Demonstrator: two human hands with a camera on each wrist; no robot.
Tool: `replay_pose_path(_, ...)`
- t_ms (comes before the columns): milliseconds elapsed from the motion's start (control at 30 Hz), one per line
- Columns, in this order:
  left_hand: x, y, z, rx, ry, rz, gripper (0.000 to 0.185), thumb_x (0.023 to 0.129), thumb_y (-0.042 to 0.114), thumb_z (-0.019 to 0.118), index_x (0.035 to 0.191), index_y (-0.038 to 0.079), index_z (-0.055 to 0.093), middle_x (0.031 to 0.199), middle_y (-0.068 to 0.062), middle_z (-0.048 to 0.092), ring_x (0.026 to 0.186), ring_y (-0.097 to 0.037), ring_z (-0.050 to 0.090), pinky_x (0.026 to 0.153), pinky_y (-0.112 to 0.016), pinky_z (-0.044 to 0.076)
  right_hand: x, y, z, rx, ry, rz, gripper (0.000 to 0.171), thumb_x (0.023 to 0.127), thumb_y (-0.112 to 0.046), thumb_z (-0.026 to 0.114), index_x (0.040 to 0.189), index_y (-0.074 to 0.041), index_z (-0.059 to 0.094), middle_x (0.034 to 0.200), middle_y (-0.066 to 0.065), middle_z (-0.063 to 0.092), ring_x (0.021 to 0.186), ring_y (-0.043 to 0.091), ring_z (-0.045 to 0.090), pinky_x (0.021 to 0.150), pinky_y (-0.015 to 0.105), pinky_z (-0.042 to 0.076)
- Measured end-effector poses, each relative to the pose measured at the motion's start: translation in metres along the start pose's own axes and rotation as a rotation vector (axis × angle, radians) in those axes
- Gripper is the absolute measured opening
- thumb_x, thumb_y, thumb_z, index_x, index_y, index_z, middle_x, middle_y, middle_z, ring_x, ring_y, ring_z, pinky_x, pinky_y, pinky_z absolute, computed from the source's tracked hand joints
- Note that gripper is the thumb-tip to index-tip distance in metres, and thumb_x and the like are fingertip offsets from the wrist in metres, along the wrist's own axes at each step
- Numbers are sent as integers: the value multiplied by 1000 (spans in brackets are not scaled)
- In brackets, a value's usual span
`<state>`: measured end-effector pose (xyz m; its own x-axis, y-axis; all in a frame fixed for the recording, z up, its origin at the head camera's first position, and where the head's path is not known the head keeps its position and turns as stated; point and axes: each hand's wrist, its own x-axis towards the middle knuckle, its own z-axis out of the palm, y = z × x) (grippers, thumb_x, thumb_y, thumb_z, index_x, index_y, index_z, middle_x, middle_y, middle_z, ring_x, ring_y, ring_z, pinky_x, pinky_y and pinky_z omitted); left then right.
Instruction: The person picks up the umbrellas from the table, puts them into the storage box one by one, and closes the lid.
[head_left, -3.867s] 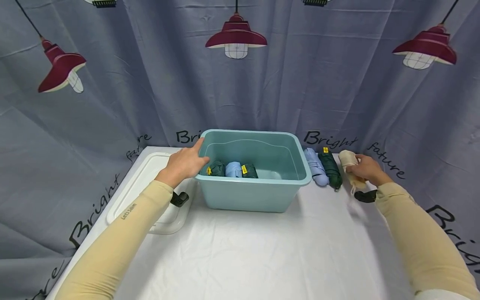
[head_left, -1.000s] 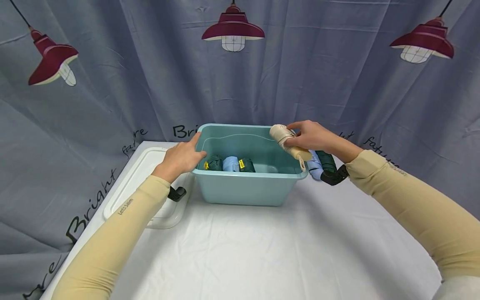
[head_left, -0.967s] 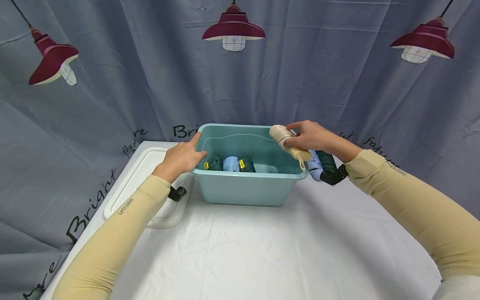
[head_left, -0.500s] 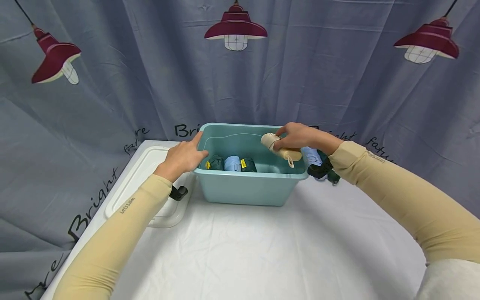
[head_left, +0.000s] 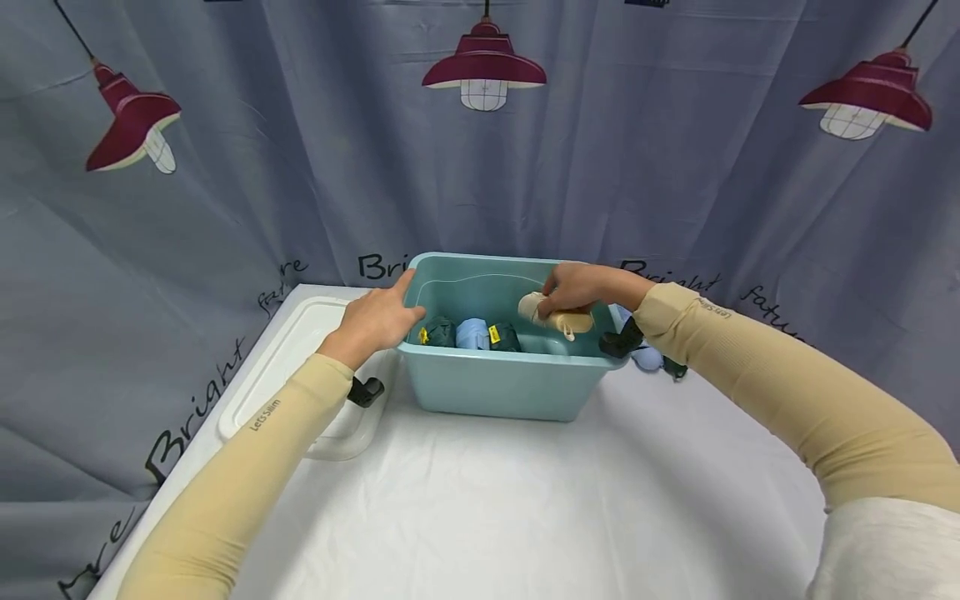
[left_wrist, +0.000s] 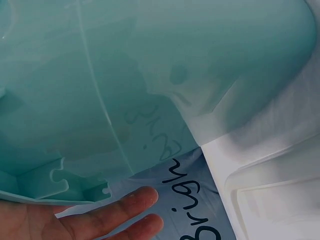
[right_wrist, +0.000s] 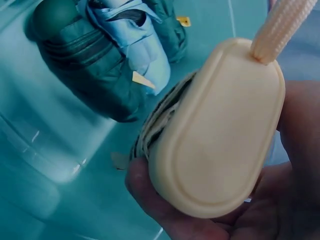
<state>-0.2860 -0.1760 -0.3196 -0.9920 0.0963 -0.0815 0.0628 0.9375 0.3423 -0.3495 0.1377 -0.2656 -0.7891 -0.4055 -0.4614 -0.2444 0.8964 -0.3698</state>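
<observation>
A teal plastic bin (head_left: 495, 385) stands at the back of the white table. Inside lie a dark green folded umbrella (head_left: 438, 333), a light blue one (head_left: 472, 333) and another dark green one (head_left: 505, 337). My right hand (head_left: 579, 287) grips a cream folded umbrella (head_left: 553, 317) inside the bin, just right of those three. In the right wrist view the cream umbrella's handle end (right_wrist: 220, 130) fills my curled fingers (right_wrist: 165, 212), with its strap (right_wrist: 282, 22) pointing up. My left hand (head_left: 378, 317) rests on the bin's left rim, fingers (left_wrist: 112, 215) straight.
A clear lid (head_left: 288, 367) lies flat left of the bin. Right of the bin, a light blue umbrella (head_left: 647, 358) and a dark green umbrella (head_left: 673, 367) lie on the table, mostly hidden by my right arm. A grey curtain hangs close behind.
My right hand lifted the cream umbrella from the table right of the bin, carried it left over the rim and lowered it inside. My left hand stayed on the rim.
</observation>
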Motion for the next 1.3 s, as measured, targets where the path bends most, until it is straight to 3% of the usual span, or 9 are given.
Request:
replay_pose_path(300, 0, 2, 1, 16, 6, 8, 78, 100, 47, 43, 164, 25, 4, 66, -5, 54, 63, -23, 55, 56, -36, 41, 17, -2, 6, -69, -57, 12, 40, 92, -33, 64, 121, -5, 71, 83, 1, 64, 64, 8, 55, 57, 23, 48)
replay_pose_path(467, 0, 1, 1, 22, -2, -5, 78, 101, 48, 43, 164, 26, 3, 65, -5, 54, 61, -23, 53, 55, -36, 41, 27, -3, 7, -56, -83, 22, 23, 92, -31, 66, 93, -9, 72, 70, -2, 57, 60, 8, 51, 55, 23, 46)
replay_pose_path(600, 0, 1, 2, 23, 1, 0, 78, 100, 48, 43, 164, 26, 4, 65, -5, 55, 61, -23, 53, 55, -36, 41, 35, 0, 10, -32, -131, 38, 23, 92, -29, 65, 77, -12, 66, 66, -2, 55, 58, 8, 50, 55, 23, 45)
replay_pose_path(967, 0, -1, 2, 28, 47, 16, 79, 99, 49, 45, 164, 25, 8, 70, -7, 58, 67, -25, 58, 57, -38, 44, 48, -2, 21, -109, -143, 53, 25, 94, -29, 62, 78, -11, 67, 70, -1, 59, 61, 9, 52, 57, 24, 46)
replay_pose_path(1300, -1, -2, 2, 26, 43, 8, 79, 99, 49, 46, 164, 25, 8, 75, -8, 60, 74, -26, 60, 60, -39, 45, 58, 0, 29, -120, -220, 59, 23, 96, -28, 64, 84, -9, 68, 75, 0, 60, 65, 9, 57, 61, 23, 50)
